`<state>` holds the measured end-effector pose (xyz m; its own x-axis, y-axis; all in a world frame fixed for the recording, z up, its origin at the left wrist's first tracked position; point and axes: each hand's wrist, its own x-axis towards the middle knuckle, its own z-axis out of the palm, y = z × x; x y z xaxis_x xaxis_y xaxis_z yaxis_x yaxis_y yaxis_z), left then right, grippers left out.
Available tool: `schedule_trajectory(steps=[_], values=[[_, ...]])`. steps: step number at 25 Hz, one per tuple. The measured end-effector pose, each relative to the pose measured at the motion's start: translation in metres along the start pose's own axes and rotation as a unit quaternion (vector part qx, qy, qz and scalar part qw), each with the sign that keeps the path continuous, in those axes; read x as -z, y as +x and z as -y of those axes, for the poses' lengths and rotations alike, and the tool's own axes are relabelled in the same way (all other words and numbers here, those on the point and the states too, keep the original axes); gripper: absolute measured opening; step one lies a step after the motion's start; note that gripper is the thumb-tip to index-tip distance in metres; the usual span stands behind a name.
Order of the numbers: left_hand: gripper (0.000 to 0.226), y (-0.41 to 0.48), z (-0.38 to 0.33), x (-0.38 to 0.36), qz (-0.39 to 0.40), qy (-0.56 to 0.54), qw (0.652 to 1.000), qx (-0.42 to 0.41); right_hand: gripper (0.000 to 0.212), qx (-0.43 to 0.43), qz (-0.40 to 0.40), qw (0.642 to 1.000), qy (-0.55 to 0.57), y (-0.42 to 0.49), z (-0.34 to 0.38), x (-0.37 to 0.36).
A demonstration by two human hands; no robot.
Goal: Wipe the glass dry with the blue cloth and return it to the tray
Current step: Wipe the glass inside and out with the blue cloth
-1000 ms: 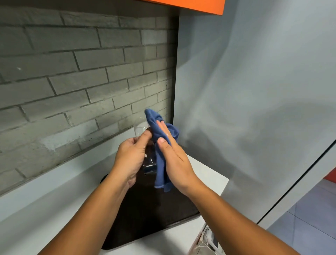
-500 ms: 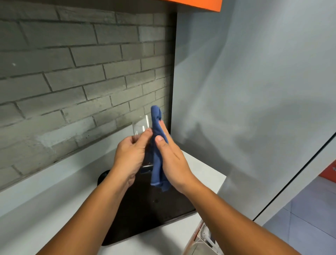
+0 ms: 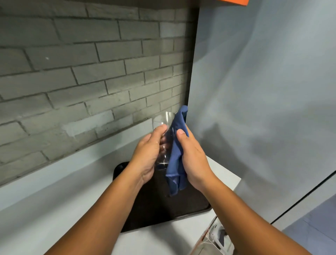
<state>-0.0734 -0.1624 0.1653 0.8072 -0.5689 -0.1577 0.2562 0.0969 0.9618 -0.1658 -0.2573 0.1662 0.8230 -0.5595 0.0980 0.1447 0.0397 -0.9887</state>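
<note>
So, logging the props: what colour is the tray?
Black tray, seen in the head view.

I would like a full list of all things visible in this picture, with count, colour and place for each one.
glass: one, clear, held above the tray, between both hands
cloth: one, blue, pressed on the right side of the glass
tray: one, black, flat on the counter under the hands
counter: one, white, along the brick wall
brick wall: one, grey, behind the counter
panel: one, pale grey, right of the counter
cupboard edge: one, orange, top of the view
left hand: one, holding the glass
right hand: one, holding the cloth
</note>
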Motion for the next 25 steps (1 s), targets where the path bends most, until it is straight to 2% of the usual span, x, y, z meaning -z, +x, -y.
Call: schedule_trajectory(steps=[3,5,7,8,10,12,16,18,21,23,25], values=[[0.036,-0.001,0.0,0.0,0.013,0.046,0.999,0.004,0.032,-0.046,-0.011,0.997,0.056,-0.004,-0.002,0.001],[0.056,-0.002,0.006,0.004,0.016,0.089,0.996,0.005,0.034,-0.105,-0.02,0.987,0.124,-0.001,-0.006,0.004],[0.07,-0.003,0.014,0.007,-0.023,0.081,0.996,0.023,0.039,-0.123,-0.017,0.984,0.125,0.001,-0.013,0.008],[0.064,-0.001,0.018,0.008,-0.035,0.053,0.997,0.036,0.039,-0.116,-0.011,0.987,0.107,-0.003,-0.016,0.009],[0.043,-0.005,0.017,0.008,-0.062,-0.01,0.995,0.073,0.037,-0.063,0.019,0.998,0.015,-0.011,-0.016,0.007],[0.037,-0.012,0.017,0.007,-0.051,-0.033,0.994,0.091,0.042,0.013,0.05,0.994,-0.091,-0.015,-0.013,0.003],[0.038,-0.015,0.012,0.003,-0.035,-0.055,0.995,0.073,0.043,0.085,0.063,0.981,-0.163,-0.015,-0.009,-0.002],[0.041,-0.014,0.008,0.005,-0.034,-0.064,0.995,0.074,0.054,0.13,0.094,0.96,-0.228,-0.013,-0.009,0.002],[0.044,-0.019,0.007,0.008,-0.039,-0.059,0.995,0.065,0.064,0.117,0.075,0.966,-0.218,-0.011,-0.006,0.008],[0.053,-0.018,0.008,0.007,-0.047,-0.047,0.996,0.062,0.06,0.154,0.086,0.948,-0.263,-0.022,-0.003,0.001],[0.052,-0.018,0.01,0.007,-0.055,-0.042,0.996,0.056,0.049,0.183,0.118,0.929,-0.3,-0.022,-0.002,-0.005]])
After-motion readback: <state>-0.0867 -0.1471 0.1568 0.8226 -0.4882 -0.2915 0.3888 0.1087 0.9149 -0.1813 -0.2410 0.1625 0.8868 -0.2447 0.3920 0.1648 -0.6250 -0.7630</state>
